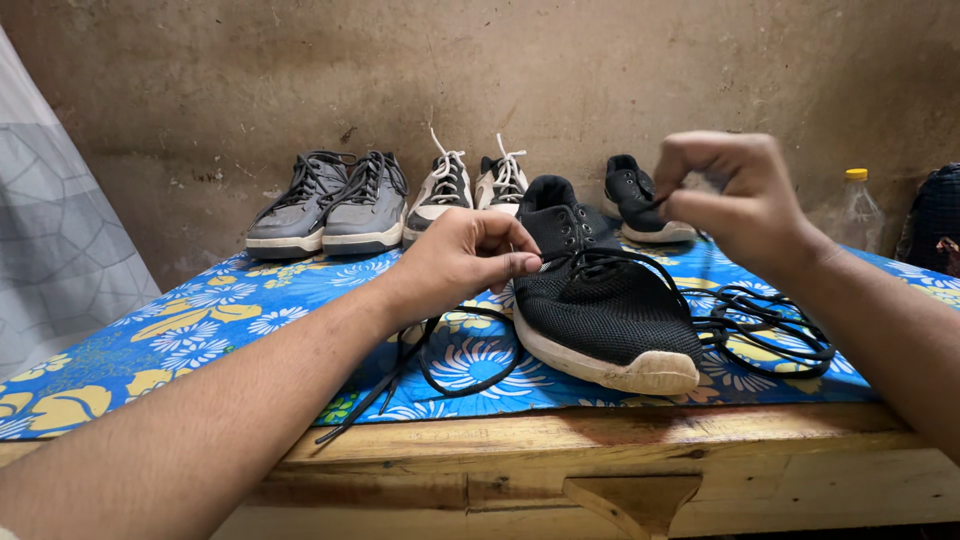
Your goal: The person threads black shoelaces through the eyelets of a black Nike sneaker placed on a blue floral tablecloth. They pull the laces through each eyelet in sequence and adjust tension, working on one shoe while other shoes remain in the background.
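On the blue floral cloth near the wooden table's front edge sits a black sneaker. Left hand pinches its black lace beside the eyelets; right hand, raised, pinches the other end. 2 grey shoes stand behind.

Black mesh sneaker upright on floral cloth, black lace loose.

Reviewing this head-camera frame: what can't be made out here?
- Second black shoe: its front is hidden behind the right hand.
- Lace ends: pinched inside both fists; left hand covers its end.
- Dark bag: cut off by the right edge.
- Plastic bottle: contents too dim to tell.
- Near black shoe: its far side faces away.
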